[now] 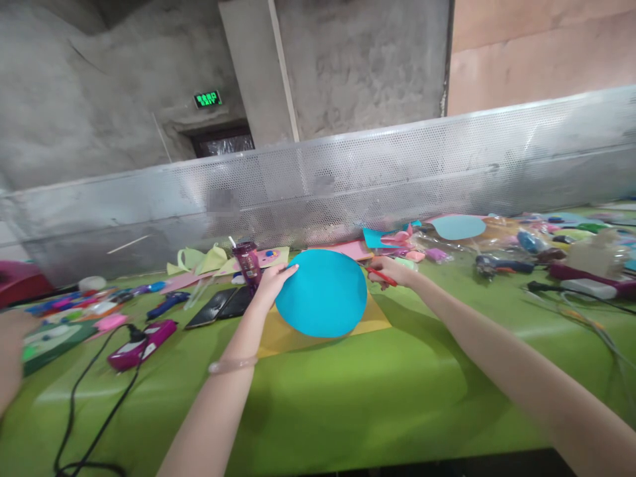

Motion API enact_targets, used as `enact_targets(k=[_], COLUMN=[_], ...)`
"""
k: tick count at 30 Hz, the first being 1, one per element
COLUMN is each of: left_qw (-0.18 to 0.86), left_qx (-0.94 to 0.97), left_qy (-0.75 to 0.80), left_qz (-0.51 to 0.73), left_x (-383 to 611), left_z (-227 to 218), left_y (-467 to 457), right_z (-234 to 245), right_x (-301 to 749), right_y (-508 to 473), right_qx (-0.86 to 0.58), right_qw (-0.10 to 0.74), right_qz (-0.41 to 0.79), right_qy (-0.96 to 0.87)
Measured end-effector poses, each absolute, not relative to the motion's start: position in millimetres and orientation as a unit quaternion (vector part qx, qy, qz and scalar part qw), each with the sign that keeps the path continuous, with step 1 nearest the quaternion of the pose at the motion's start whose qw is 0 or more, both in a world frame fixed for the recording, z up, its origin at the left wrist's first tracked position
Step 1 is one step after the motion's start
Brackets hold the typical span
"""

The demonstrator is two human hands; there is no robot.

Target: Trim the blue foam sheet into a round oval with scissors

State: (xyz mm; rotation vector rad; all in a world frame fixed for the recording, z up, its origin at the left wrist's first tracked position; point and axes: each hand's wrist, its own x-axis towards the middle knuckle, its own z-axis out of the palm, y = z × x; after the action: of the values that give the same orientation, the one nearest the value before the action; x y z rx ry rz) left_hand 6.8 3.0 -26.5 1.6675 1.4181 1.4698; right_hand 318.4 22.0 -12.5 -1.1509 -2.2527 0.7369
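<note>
A round sheet of blue paper (322,295) is held up over the table in front of me. My left hand (276,281) pinches its left edge, with the thumb on the near face. In my right hand (390,273) is a pair of red-handled scissors (382,275), close to the sheet's right edge; the blades are mostly hidden, so I cannot tell if they touch the paper. Beneath the blue sheet lies a yellow sheet (378,318) on the green tabletop (387,391).
A purple cup with a straw (247,265) and a black wallet-like case (213,308) stand left. Further left are a pink power strip (144,344), cables and another person's hand (12,351). A glue gun (501,266) lies right. A perforated metal screen (348,185) runs behind.
</note>
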Motion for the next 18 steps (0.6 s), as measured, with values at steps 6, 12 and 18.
enact_targets(k=[6, 12, 18], left_qw=[0.25, 0.24, 0.245], left_qx=[0.608, 0.611, 0.607], left_qy=[0.519, 0.525, 0.526], left_qz=[0.546, 0.541, 0.544], left_x=[8.3, 6.6, 4.1], left_z=[-24.4, -24.8, -25.7], left_y=[0.4, 2.2, 3.4], right_z=[-13.0, -14.6, -16.8], right_x=[318.8, 319.0, 320.1], right_y=[21.9, 23.4, 27.5], right_qx=[-0.433, -0.429, -0.43], right_qw=[0.247, 0.238, 0.23], right_qz=[0.264, 0.256, 0.249], right_qy=[-0.826, -0.833, -0.837])
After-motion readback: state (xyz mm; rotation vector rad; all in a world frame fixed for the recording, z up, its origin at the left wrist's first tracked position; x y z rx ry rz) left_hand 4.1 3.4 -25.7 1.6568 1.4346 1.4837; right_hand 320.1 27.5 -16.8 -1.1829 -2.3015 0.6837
